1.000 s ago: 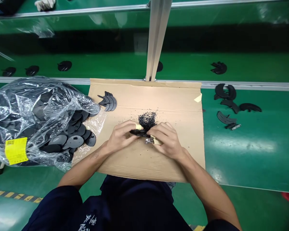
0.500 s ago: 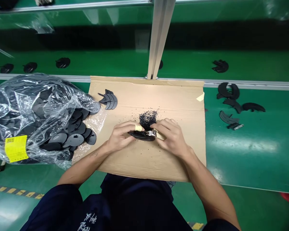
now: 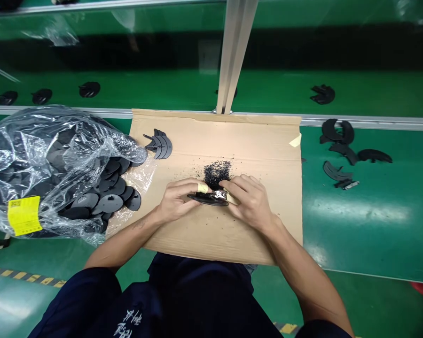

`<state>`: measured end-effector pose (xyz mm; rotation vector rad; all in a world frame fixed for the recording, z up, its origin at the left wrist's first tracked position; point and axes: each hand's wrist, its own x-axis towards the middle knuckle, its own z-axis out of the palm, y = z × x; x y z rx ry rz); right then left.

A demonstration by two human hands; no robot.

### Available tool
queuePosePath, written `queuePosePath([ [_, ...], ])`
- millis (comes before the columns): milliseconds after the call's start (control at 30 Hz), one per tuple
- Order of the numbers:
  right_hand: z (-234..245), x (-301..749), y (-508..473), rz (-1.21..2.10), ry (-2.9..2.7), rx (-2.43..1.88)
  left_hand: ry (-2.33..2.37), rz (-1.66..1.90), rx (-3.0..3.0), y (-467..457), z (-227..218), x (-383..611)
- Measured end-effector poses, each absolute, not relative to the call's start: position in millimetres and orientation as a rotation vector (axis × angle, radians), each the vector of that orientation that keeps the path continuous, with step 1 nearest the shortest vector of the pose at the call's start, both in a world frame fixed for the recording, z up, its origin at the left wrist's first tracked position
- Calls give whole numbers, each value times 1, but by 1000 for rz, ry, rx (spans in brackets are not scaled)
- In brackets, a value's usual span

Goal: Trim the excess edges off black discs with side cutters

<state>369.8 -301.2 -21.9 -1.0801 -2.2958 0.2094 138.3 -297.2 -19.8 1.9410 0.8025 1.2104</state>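
My left hand (image 3: 181, 199) is closed on one end of a thin round black plastic part (image 3: 207, 201), held tilted over the cardboard sheet (image 3: 183, 239). Pale yellow tape wraps one of its fingertips. Small metal nippers (image 3: 220, 193) are gripped in my right hand (image 3: 248, 199), their shiny head against the part's right end. Most of their handle is hidden by the fingers. Just beyond both hands lies a pile of tiny black plastic scraps (image 3: 216, 172), with loose bits scattered around it.
A clear plastic bag (image 3: 63, 145) at left spills several black discs (image 3: 110, 203) onto the cardboard. Overlapping curved black pieces (image 3: 160, 144) lie at the sheet's back left. Several black parts (image 3: 344, 152) rest on the green table (image 3: 366, 225) at right. A metal post (image 3: 234, 56) stands behind.
The nippers' head has turned slightly against the black part. Both hands stay in nearly the same place, and the view has shifted a little.
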Motion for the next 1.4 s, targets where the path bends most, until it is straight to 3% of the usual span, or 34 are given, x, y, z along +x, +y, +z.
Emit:
queuePosePath([
  [367,-16,365,-305,130,-2324,-1091,738,1276,1926,-301,-26,137],
  [567,-20,366,-305,318,-2231,-1075,791,1282,1940,-300,-22,138],
  [933,-11,375,-295,37,-2372,-1237,876,1155,2174,-289,-27,145],
  [1200,-6,388,-280,724,-1969,-1162,997,1080,2062,-279,-25,160],
  [1400,2,386,-289,531,-2038,-1004,742,901,1937,-268,-27,156],
])
